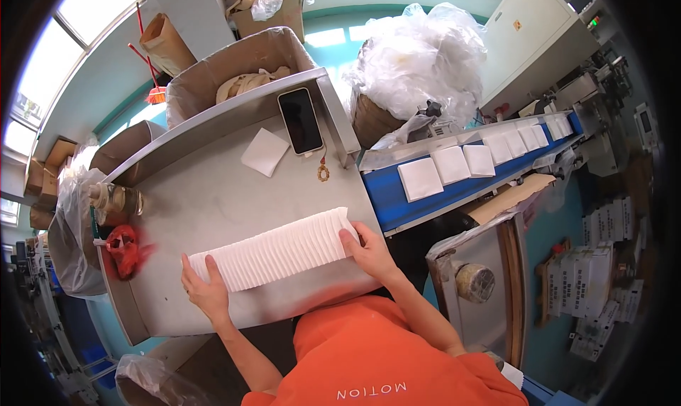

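Note:
A long row of white folded pads [277, 250] lies on edge across the steel table [206, 193]. My left hand [204, 289] presses against the row's left end, and my right hand [367, 250] presses against its right end, squeezing the row between them. A single white pad [264, 151] lies flat farther back on the table. Beside the table, a blue conveyor belt [386, 193] carries several separate white pads [451, 165] off to the right.
A black phone [300, 121] rests on the table's raised back edge. A red plastic bag [124, 248] and a tape roll [117, 200] sit at the left edge. Cardboard boxes [234, 65], a clear plastic bag heap [418, 58] and a grey machine [539, 37] stand behind.

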The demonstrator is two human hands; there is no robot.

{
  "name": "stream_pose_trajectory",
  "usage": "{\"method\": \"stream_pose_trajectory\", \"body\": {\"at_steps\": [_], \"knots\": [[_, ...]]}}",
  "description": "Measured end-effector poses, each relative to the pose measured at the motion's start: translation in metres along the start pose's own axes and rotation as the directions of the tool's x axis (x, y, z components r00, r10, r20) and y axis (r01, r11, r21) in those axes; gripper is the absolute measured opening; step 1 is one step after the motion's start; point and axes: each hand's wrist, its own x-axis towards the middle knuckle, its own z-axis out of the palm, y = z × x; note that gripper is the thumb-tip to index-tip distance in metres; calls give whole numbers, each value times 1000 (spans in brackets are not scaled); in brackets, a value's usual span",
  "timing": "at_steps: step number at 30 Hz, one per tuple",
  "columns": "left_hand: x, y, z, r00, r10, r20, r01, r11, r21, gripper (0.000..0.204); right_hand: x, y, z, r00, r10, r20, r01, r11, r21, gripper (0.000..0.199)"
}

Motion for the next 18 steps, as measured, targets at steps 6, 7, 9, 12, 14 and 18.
{"method": "stream_pose_trajectory", "body": {"at_steps": [6,7,9,12,14,18], "knots": [[0,-5,3,1000,2,-19,-2,1000,17,59,-3,21,-34,815,448,368,-580,637,508,33],[-1,-5,2,1000,1,-18,-1,1000,28,59,-5,26,-39,821,444,358,-570,662,486,31],[-1,-4,2,1000,-2,-14,2,999,40,59,-5,31,-48,888,369,272,-459,733,502,29],[-4,1,2,1000,-7,-14,8,999,39,59,-2,14,-43,941,239,238,-306,902,304,29],[-3,2,1,1000,-18,-12,19,999,40,59,3,2,-39,929,177,326,-249,949,195,29],[-2,-2,3,1000,-15,-8,15,999,41,59,7,22,-49,869,392,302,-493,728,476,26]]}}
